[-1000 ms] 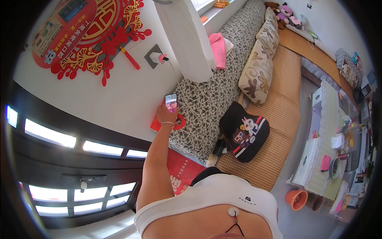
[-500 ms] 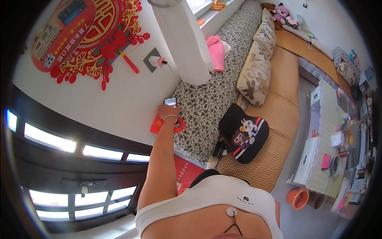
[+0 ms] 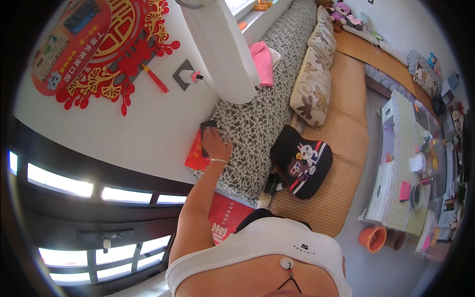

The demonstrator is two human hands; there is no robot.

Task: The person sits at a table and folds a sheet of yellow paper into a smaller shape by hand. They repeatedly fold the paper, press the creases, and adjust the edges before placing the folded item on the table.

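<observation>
At far left, a dark window frame point(image 3: 74, 163) with bright glass panes curves along the rim. Above it, on the white wall point(image 3: 138, 133), hangs a round red paper decoration point(image 3: 99, 44) with gold cut-out edges and a red tassel. A grey square socket point(image 3: 185, 75) sits on the wall to its right, with a pink plug and a thin cable running down. Below the socket, the left hand point(image 3: 215, 143) reaches up from a bare forearm with a pale band at the wrist. The hand is closed around a phone point(image 3: 205, 133), a flat dark rectangular slab, fingers curled over its lower part; the phone lies against the top edge of the sofa back point(image 3: 257, 114), close to the wall. Just beside the hand, a red flat packet point(image 3: 194, 158) rests between wall and sofa. The right hand is not in view. The sofa back is covered in dense black-and-white speckled fabric. A white curtain point(image 3: 222, 49) hangs in smooth folds above it, and a pink cloth point(image 3: 262, 62) lies folded on its top. Further right, a beige leaf-patterned cushion point(image 3: 311, 89) leans on the sofa back, and a black cartoon-print cushion point(image 3: 301, 161) lies on the woven straw mat point(image 3: 346, 133). At right, a low table point(image 3: 401, 163) with a checked cloth carries small cluttered items; an orange plastic basin point(image 3: 372, 237) stands on the floor.
</observation>
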